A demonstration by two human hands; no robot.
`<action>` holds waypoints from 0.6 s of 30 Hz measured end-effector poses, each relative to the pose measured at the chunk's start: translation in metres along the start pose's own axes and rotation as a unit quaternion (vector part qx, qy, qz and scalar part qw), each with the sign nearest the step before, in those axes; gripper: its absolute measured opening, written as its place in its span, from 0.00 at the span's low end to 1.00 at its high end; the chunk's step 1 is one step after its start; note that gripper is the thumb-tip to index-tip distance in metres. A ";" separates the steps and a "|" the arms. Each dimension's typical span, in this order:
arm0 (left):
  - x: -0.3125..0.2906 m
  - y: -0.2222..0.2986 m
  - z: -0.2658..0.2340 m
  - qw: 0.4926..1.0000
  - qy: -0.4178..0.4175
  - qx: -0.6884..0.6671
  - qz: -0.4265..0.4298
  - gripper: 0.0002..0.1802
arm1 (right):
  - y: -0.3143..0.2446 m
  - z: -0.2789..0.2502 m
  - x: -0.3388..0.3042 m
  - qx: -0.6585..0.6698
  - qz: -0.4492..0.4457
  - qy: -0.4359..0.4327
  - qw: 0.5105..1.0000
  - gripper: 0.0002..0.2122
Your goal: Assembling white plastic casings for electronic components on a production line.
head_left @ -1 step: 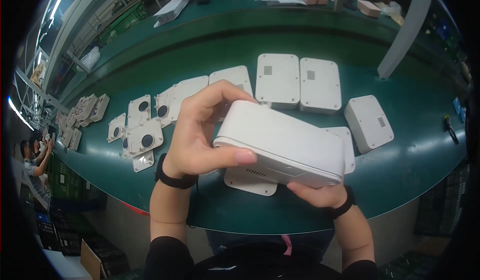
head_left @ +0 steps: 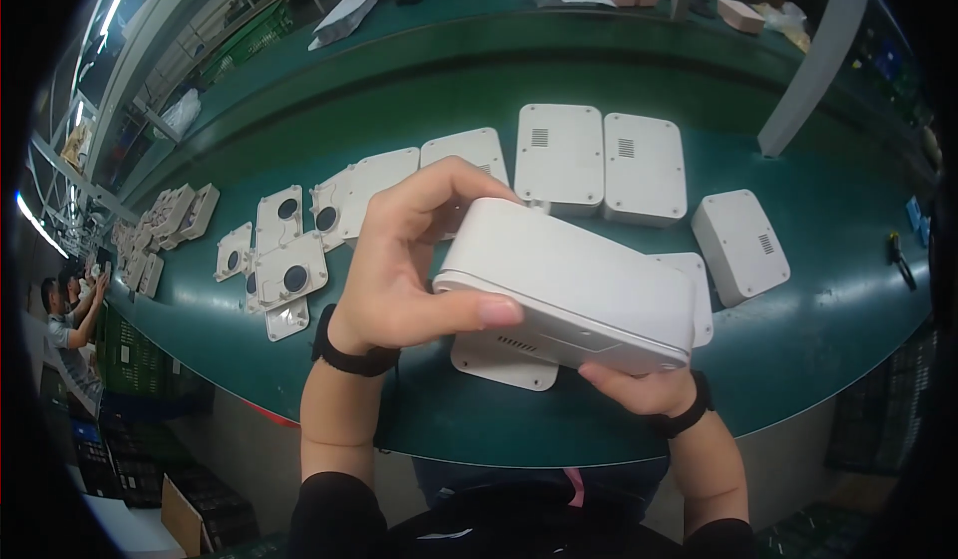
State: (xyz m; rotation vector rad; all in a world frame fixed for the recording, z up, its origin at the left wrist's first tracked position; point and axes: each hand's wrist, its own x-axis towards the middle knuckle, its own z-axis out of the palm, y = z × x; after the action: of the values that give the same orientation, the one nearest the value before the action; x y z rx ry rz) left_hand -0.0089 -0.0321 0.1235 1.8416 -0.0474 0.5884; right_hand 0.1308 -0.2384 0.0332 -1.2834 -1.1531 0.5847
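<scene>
Fingers (head_left: 439, 185) of the left hand (head_left: 399, 270) curl over the far long edge of the white rectangular plastic housing (head_left: 569, 284), with the thumb pressed flat on its near rim; the right hand (head_left: 639, 389) cups the housing from underneath at about 5 o'clock, only its fingertips showing, so how tightly it grips I cannot tell. The housing is held tilted above the near edge of the green desk (head_left: 798, 339), clear of the surface.

For a sound inspection or fitting, I judge it best to keep the thumb on the rim rather than on the broad face, so the smooth shell does not slip, and to turn the piece with the wrists while the lower hand bears the weight.

Beneath it, toward 6 o'clock, lies a flat white plastic cover plate (head_left: 499, 359). More white housings (head_left: 599, 165) sit in a row at 12 o'clock, and white plates with round dark holes (head_left: 284, 270) are spread at 9 o'clock; lowering the piece calls for care not to knock them.
</scene>
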 end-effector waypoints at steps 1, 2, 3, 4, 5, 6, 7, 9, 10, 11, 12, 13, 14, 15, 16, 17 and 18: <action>-0.001 -0.001 0.000 1.000 -0.001 0.008 -0.007 0.29 | 0.000 0.001 -0.003 0.031 0.069 0.007 0.997 0.36; 0.000 -0.002 -0.001 1.000 -0.001 0.018 -0.011 0.29 | 0.002 0.002 -0.003 0.034 0.072 0.003 0.997 0.36; 0.000 -0.003 -0.002 0.999 -0.002 0.029 -0.016 0.29 | 0.004 0.004 -0.004 0.027 0.079 0.009 0.996 0.36; -0.001 -0.003 -0.004 0.999 0.001 0.029 -0.019 0.29 | 0.005 0.005 -0.005 0.021 0.085 0.016 0.996 0.37; 0.000 -0.002 -0.005 0.999 0.000 0.028 -0.024 0.29 | 0.007 0.006 -0.006 0.014 0.090 0.022 0.996 0.37; -0.001 -0.001 -0.007 0.999 -0.002 0.028 -0.028 0.29 | 0.011 0.008 -0.008 0.016 0.092 0.018 0.996 0.37; 0.002 -0.004 -0.004 0.999 -0.007 0.020 -0.028 0.29 | 0.019 0.006 -0.011 -0.037 0.050 0.027 0.998 0.37; 0.004 -0.004 0.010 0.999 0.033 0.019 -0.029 0.32 | 0.029 0.005 -0.015 -0.139 -0.035 0.041 0.989 0.38; 0.004 -0.004 0.017 0.997 0.072 0.024 -0.032 0.38 | 0.029 0.004 -0.013 -0.139 -0.033 0.038 0.989 0.38; 0.003 -0.003 0.020 0.993 0.112 0.028 -0.034 0.46 | 0.025 0.002 -0.006 -0.157 -0.090 0.018 0.983 0.38; 0.001 -0.003 0.020 0.992 0.115 0.029 -0.037 0.46 | 0.022 0.001 0.002 -0.172 -0.146 -0.003 0.974 0.38; 0.000 -0.003 0.019 0.990 0.130 0.049 -0.019 0.45 | 0.020 0.001 0.006 -0.185 -0.202 -0.024 0.962 0.38; -0.002 -0.001 0.018 0.987 0.144 0.070 0.000 0.46 | 0.016 0.005 0.006 -0.183 -0.202 -0.028 0.962 0.38; -0.004 0.001 0.018 0.983 0.159 0.091 0.018 0.47 | 0.013 0.011 0.007 -0.172 -0.197 -0.018 0.965 0.34; -0.006 0.004 0.018 0.982 0.163 0.092 0.016 0.47 | 0.010 0.017 0.008 -0.160 -0.191 -0.007 0.968 0.29; -0.008 0.008 0.018 0.980 0.161 0.119 -0.005 0.52 | 0.009 0.020 0.007 -0.150 -0.185 0.006 0.971 0.26; -0.009 0.011 0.017 0.976 0.160 0.146 -0.026 0.56 | 0.010 0.021 0.006 -0.149 -0.184 0.004 0.972 0.26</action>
State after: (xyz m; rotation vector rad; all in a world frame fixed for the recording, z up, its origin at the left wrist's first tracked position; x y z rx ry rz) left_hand -0.0141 -0.0541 0.1256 1.9991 0.3167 0.8841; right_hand 0.1166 -0.2217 0.0233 -1.2746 -1.4686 0.1334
